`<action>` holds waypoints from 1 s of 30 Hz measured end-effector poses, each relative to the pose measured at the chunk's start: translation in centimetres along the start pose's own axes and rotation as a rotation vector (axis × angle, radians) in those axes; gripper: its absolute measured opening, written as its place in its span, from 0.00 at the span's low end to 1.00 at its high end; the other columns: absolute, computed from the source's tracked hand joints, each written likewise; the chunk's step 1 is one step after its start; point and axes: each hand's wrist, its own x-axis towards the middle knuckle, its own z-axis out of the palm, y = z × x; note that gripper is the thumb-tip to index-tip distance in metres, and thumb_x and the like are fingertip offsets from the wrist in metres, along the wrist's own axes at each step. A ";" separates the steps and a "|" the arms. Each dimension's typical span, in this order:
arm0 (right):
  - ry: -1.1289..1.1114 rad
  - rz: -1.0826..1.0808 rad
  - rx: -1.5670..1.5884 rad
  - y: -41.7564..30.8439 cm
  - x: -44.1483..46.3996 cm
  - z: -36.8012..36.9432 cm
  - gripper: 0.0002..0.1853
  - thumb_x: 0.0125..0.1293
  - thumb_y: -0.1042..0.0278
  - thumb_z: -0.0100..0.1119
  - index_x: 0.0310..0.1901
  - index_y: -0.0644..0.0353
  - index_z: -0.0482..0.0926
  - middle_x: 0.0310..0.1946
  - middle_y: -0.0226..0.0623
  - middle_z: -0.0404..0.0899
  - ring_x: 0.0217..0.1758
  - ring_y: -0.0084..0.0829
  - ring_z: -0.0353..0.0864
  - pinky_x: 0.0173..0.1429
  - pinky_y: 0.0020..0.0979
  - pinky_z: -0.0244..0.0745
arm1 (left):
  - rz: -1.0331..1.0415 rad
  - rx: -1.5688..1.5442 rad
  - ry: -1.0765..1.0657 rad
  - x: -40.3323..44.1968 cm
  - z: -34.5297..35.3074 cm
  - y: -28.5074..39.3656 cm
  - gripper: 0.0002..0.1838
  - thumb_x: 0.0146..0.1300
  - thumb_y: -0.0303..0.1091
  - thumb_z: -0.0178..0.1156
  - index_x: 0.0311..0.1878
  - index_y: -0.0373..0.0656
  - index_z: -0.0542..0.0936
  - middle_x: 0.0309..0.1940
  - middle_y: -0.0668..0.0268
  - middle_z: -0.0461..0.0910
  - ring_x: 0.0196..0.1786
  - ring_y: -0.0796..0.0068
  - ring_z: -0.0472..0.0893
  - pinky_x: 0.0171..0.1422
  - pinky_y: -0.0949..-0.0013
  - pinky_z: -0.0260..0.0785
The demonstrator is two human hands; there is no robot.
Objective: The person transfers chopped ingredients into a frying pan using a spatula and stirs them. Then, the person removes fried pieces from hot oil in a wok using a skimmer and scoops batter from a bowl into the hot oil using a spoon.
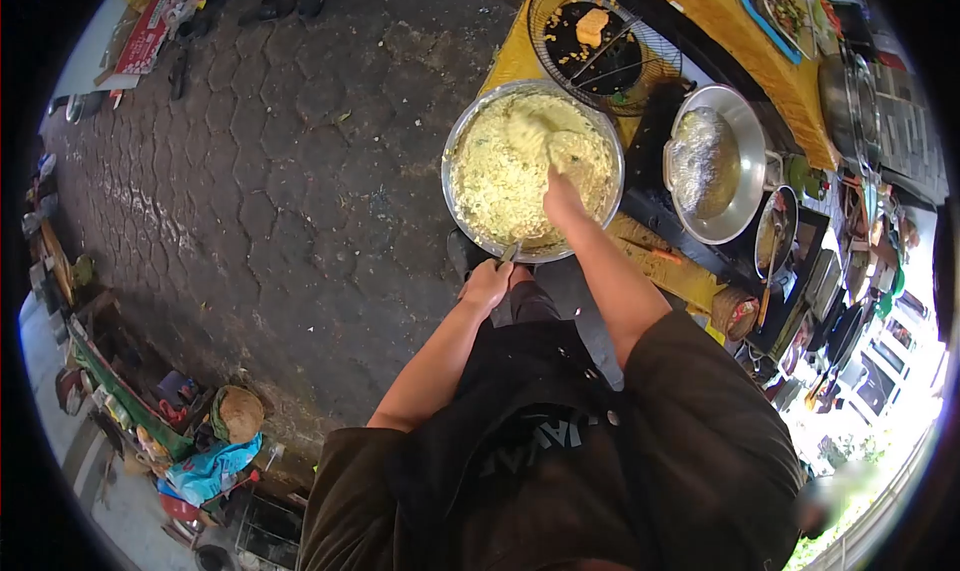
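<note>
A large metal bowl in front of me holds a pale yellow, lumpy batter flecked with green. My right hand is in the batter right of the bowl's middle. Its fingers are sunk in or coated by the mixture, so their grip is hidden. At the near rim, my left hand is closed around a thin utensil whose far end reaches the batter; its kind is unclear.
Behind the bowl, a round wire rack carries an orange-yellow fried piece and crumbs. To the right stand a wide metal pan of oil and a smaller pan. A woven basket lies lower left on dark paving.
</note>
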 end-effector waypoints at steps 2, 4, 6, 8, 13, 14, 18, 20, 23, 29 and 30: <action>-0.076 -0.108 -0.161 1.6 -3.3 -1.1 0.34 0.55 0.77 0.47 0.66 0.60 0.53 0.54 0.56 0.66 0.51 0.51 0.73 0.51 0.42 0.71 | 0.100 0.135 0.082 -2.0 -0.9 0.7 0.19 0.61 0.45 0.51 0.30 0.35 0.74 0.21 0.57 0.74 0.25 0.63 0.76 0.28 0.60 0.65; -0.046 -0.294 -0.321 3.2 -5.9 -2.6 0.35 0.53 0.81 0.48 0.65 0.62 0.52 0.55 0.57 0.63 0.46 0.50 0.77 0.45 0.41 0.75 | 0.173 0.215 0.109 -3.8 -2.0 1.2 0.20 0.60 0.46 0.51 0.30 0.34 0.74 0.24 0.51 0.77 0.33 0.53 0.78 0.38 0.57 0.66; -0.039 -0.271 -0.362 2.4 -6.8 -5.6 0.34 0.54 0.81 0.47 0.65 0.61 0.53 0.54 0.55 0.64 0.45 0.49 0.77 0.44 0.41 0.76 | 0.185 0.253 0.097 -5.7 -3.6 2.5 0.19 0.59 0.45 0.51 0.31 0.34 0.74 0.29 0.46 0.77 0.38 0.46 0.76 0.43 0.54 0.65; -0.041 -0.247 -0.400 2.3 -6.1 -6.8 0.33 0.54 0.81 0.46 0.65 0.61 0.54 0.53 0.54 0.66 0.44 0.48 0.78 0.42 0.40 0.77 | 0.202 0.441 0.111 -7.8 -5.4 4.3 0.19 0.61 0.46 0.50 0.37 0.35 0.73 0.37 0.45 0.77 0.45 0.46 0.75 0.50 0.53 0.66; 0.147 -0.149 -0.412 6.2 2.2 -6.9 0.25 0.58 0.76 0.43 0.60 0.57 0.60 0.49 0.50 0.68 0.45 0.48 0.78 0.41 0.41 0.76 | 0.309 0.610 0.246 -10.3 -9.0 6.6 0.16 0.61 0.42 0.51 0.35 0.36 0.70 0.32 0.45 0.76 0.39 0.44 0.76 0.45 0.50 0.67; 0.142 -0.140 -0.406 7.5 1.6 -5.9 0.25 0.58 0.76 0.43 0.60 0.57 0.60 0.49 0.50 0.68 0.45 0.48 0.78 0.41 0.41 0.76 | 0.307 0.620 0.237 -10.4 -9.6 6.7 0.16 0.61 0.42 0.51 0.35 0.36 0.70 0.32 0.45 0.76 0.39 0.44 0.76 0.45 0.50 0.67; -0.005 0.203 -0.143 11.2 -1.6 -2.3 0.18 0.60 0.70 0.44 0.53 0.61 0.66 0.48 0.53 0.72 0.46 0.52 0.76 0.47 0.47 0.72 | 0.314 0.722 0.345 -9.9 -11.3 9.1 0.13 0.62 0.39 0.51 0.37 0.36 0.70 0.30 0.46 0.78 0.36 0.47 0.78 0.41 0.53 0.70; 0.025 0.005 -0.019 14.5 -3.0 2.5 0.17 0.60 0.69 0.44 0.51 0.62 0.68 0.47 0.56 0.73 0.47 0.53 0.75 0.49 0.48 0.70 | 0.313 0.748 0.421 -8.5 -11.8 9.7 0.13 0.62 0.39 0.50 0.38 0.36 0.70 0.32 0.47 0.78 0.38 0.48 0.79 0.43 0.53 0.70; 0.058 0.084 0.107 10.6 -9.8 1.9 0.19 0.59 0.69 0.46 0.52 0.61 0.69 0.48 0.58 0.71 0.47 0.54 0.75 0.49 0.47 0.70 | 0.333 0.718 0.468 -5.3 -12.5 9.8 0.15 0.62 0.39 0.51 0.41 0.34 0.70 0.33 0.47 0.78 0.39 0.47 0.78 0.44 0.53 0.70; 0.039 -0.150 -0.168 3.9 -13.4 -4.4 0.31 0.55 0.76 0.50 0.63 0.57 0.57 0.45 0.53 0.68 0.40 0.54 0.77 0.42 0.46 0.75 | 0.405 0.467 0.618 0.7 -15.0 9.8 0.18 0.57 0.36 0.58 0.45 0.33 0.71 0.30 0.52 0.78 0.33 0.55 0.79 0.41 0.60 0.72; 0.109 -0.120 -0.205 4.4 -11.8 -4.1 0.30 0.56 0.76 0.48 0.62 0.58 0.57 0.45 0.52 0.68 0.39 0.52 0.78 0.40 0.45 0.76 | 0.374 0.118 0.566 1.0 -15.5 10.1 0.19 0.57 0.36 0.60 0.47 0.34 0.70 0.29 0.57 0.77 0.30 0.65 0.78 0.38 0.65 0.72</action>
